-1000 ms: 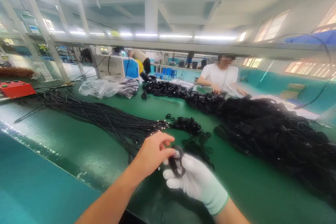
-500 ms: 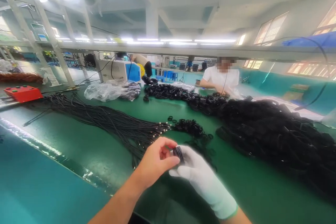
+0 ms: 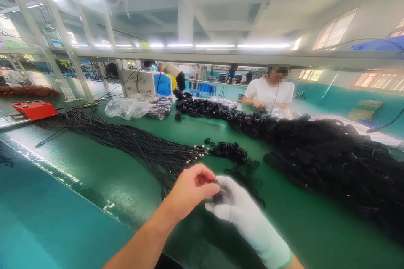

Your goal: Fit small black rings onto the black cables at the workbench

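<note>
A small coiled black cable is held up between my two hands, above the near part of the green table. My bare left hand pinches its upper side with thumb and fingertips. On the other side, my right hand, in a white glove, curls its fingers around the coil and partly hides it. Just beyond my hands lie a pile of small black rings and the metal-tipped ends of a long bundle of straight black cables.
A large heap of black coiled cables covers the right side of the green table. Clear plastic bags, a white-and-blue machine and a red control box stand left. Across the table, a co-worker handles something.
Both hands have shifted slightly right in the picture, with the coil still between them. My left thumb and fingers now cover more of its top. The camera view has turned slightly.
</note>
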Tool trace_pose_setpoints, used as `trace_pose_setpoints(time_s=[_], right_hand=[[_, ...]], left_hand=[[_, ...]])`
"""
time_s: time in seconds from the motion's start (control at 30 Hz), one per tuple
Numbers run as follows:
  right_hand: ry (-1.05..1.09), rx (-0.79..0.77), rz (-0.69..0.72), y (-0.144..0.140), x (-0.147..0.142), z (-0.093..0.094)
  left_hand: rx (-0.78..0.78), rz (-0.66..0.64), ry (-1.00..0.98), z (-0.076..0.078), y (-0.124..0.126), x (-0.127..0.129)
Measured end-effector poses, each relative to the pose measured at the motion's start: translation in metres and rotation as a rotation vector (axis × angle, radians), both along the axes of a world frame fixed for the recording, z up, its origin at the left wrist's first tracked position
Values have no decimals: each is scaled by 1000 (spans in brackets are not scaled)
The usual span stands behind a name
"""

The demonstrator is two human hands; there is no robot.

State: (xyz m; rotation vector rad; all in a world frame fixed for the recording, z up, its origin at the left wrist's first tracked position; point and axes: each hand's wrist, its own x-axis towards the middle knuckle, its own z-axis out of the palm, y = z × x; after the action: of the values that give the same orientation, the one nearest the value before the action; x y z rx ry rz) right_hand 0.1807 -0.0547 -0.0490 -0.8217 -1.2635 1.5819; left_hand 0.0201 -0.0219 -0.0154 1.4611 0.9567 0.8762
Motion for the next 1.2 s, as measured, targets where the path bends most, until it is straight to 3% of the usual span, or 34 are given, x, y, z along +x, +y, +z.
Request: trace_pose_setpoints(time_s=[0.5,0.7,0.87,1.07,1.2], right_hand=[[27,-30,55,-3,-3,1],[49,-59,66,-5,-3,6],[43,-48,46,-3,-3,-3],[244,-169,131,-4,0,-7],[279,-165,140,-4,-2,-10]], left_hand=[[14,-64,42,-1,5,-8],[49,-16,80,1,1,-6],[44,-36,77,0,2,-6],[155,79,90,-1,1,-8],[428,167,244,-9,-8,-6]])
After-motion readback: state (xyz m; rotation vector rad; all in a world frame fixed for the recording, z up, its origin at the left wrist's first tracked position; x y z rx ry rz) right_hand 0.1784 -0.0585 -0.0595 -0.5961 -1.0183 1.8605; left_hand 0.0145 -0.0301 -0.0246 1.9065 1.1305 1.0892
